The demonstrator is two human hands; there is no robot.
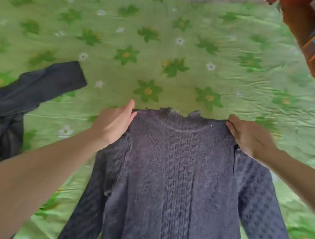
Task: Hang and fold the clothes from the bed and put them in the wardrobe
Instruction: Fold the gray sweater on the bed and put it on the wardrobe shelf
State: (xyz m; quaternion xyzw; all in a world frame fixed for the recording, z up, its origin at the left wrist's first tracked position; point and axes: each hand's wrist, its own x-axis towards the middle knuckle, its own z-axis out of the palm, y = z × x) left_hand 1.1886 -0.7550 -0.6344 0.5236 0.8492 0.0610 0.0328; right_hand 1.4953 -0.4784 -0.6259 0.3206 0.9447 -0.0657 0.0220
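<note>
While laid flat near the bed's (181,25) front edge, sweater (177,169) pinched at both shoulders, left hand (114,123) and right hand (247,137) each grasping knit. Best kept taut and level, sleeves smoothed before folding. Dark garment (20,96) by left edge.

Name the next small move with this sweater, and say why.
Probably lower the knit sweater flat onto the green bedsheet. The left hand and right hand each pinch a shoulder, collar level, sleeves hanging, so it looks ready to lay out for folding.
</note>
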